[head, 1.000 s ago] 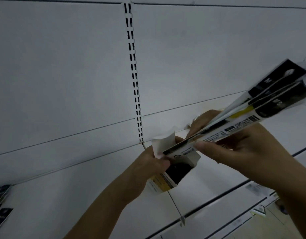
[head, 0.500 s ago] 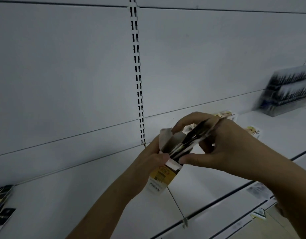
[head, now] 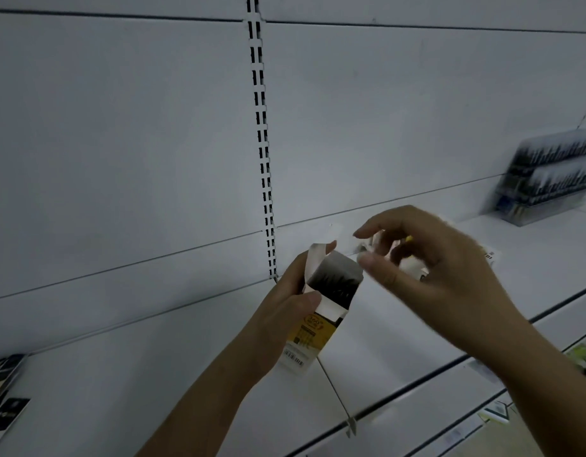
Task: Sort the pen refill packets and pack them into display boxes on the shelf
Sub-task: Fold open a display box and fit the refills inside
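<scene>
From the head camera, our left hand (head: 285,305) grips a small display box (head: 321,308) above the shelf (head: 400,341), fingers and thumb curled round its side, the box tilted with its open top toward us and its flap (head: 314,258) standing up at the far edge. Inside we see the dark tops of refill packets (head: 334,282) packed close together, filling the mouth of the box; how many there are we cannot tell. Our right hand (head: 440,278) hovers just beside the box's mouth, apart from it, fingers loosely spread and holding nothing that we can make out, though it is blurred. We judge that one batch of packets sits in this box and the step in hand is finishing it: the next move likely calls for pressing the packets level, folding the flap down or leaving it up as a header, and setting the box on the shelf. More loose packets (head: 413,268) seem to lie on the shelf behind our right hand, mostly hidden. Far right, two filled boxes (head: 549,179) stand stacked against the back panel (head: 120,143), blurred. At the left edge a few dark packets (head: 4,390) lie on the shelf, well apart from our hands.
</scene>
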The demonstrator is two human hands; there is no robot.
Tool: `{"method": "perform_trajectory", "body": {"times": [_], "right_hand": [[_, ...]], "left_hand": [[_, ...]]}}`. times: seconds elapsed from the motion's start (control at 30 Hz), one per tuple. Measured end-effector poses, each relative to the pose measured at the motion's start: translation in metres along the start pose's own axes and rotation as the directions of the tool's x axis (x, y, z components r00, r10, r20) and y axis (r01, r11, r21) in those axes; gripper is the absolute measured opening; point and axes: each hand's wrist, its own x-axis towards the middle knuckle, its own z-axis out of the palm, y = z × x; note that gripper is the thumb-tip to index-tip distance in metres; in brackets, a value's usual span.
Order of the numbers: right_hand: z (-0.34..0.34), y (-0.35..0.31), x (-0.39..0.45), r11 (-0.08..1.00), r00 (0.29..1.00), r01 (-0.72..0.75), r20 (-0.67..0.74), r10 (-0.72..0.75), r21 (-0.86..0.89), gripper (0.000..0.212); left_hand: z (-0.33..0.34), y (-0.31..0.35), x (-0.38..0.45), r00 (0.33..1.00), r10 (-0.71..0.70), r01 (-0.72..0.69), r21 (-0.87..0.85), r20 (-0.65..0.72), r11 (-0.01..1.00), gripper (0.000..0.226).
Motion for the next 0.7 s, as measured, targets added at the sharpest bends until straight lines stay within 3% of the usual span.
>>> {"method": "perform_trajectory", "body": {"times": [0.1,0.17,0.27,0.43,0.5,0.7], "right_hand": [[0.028,0.011,-0.022,0.991,0.983,-0.118,0.149,0.107,0.069,0.071],[0.053,0.015,-0.034,0.982,0.979,-0.154,0.152,0.136,0.112,0.08],[0.08,0.023,-0.039,0.957,0.975,-0.219,0.077,0.208,0.192,0.067],[0.072,0.038,-0.024,0.955,0.917,-0.274,0.328,0.225,0.114,0.061],[0.072,0.041,-0.019,0.955,0.901,-0.288,0.36,0.244,0.074,0.054],[0.117,0.033,-0.036,0.922,0.936,-0.35,0.032,0.349,0.167,0.051]], "left_hand": [[-0.001,-0.002,-0.006,0.999,0.05,-0.051,-0.012,-0.015,0.999,0.049],[-0.001,-0.005,-0.009,0.996,0.076,-0.077,-0.018,-0.045,0.997,0.051],[-0.005,-0.01,-0.007,0.992,0.09,-0.095,-0.048,-0.092,0.994,0.053],[-0.013,-0.006,-0.007,0.977,0.057,-0.106,-0.232,-0.206,0.967,0.058],[-0.016,-0.003,-0.008,0.969,0.07,-0.131,-0.253,-0.235,0.959,0.055],[-0.028,-0.015,-0.002,0.942,0.08,-0.11,-0.073,-0.326,0.991,0.038]]}}
